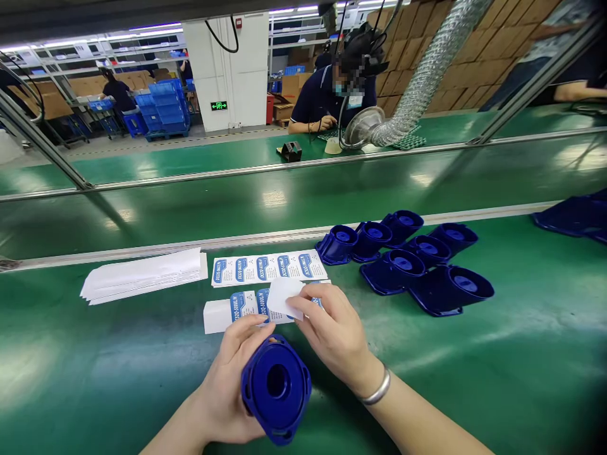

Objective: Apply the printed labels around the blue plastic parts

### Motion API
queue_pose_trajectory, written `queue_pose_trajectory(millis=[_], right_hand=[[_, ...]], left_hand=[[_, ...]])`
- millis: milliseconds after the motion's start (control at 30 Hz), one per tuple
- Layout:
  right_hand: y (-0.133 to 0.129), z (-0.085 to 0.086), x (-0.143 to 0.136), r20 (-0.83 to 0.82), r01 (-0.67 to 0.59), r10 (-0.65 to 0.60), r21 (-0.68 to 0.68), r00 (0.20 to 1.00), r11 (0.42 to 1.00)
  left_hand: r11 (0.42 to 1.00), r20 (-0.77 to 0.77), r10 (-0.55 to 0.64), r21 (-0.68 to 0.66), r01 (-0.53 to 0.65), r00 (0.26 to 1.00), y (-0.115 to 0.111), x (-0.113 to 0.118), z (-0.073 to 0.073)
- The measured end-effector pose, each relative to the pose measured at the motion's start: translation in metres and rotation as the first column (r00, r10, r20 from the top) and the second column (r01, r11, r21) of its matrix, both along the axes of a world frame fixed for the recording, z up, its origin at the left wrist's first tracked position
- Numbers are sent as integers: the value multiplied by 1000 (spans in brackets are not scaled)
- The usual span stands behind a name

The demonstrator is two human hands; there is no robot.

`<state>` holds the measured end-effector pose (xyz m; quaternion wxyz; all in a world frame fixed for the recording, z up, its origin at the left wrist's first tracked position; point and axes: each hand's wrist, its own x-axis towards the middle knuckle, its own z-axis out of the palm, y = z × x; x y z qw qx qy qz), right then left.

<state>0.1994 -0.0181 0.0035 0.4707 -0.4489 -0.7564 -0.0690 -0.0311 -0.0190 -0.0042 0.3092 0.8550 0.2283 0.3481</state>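
Note:
My left hand [237,379] is wrapped round a dark blue plastic housing [260,407], whose round face with a central hole is turned up toward me. Between the thumb and fingers of my right hand [336,332] is a white label [283,297], its plain side facing me. The label hovers over a strip of blue-and-white printed labels [244,304], partly covering it. Behind lies a second label strip [270,268], fully printed along its length. To the right of my right hand stand several blue housings [398,262] of flanged, cup-like shape.
A stack of white paper strips [147,275] lies at left on the green table [118,379]. More dark blue parts [573,215] sit at far right. Past a metal rail [227,172], a co-worker [310,98] sits near a flexible silver duct [427,82].

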Motion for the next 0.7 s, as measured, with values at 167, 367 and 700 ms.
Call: queue_pose_trajectory(millis=[167, 367, 700], right_hand=[[-1, 3, -1, 15, -9, 9, 1, 1000, 1000], [-3, 5, -3, 33, -21, 21, 3, 999, 1000], [-6, 7, -4, -9, -37, 37, 15, 999, 999]], left_hand=[[989, -108, 17, 150, -1, 994, 3, -2, -1], [983, -150, 32, 182, -4, 988, 4, -2, -4], [979, -117, 15, 205, 10, 993, 3, -2, -6]])
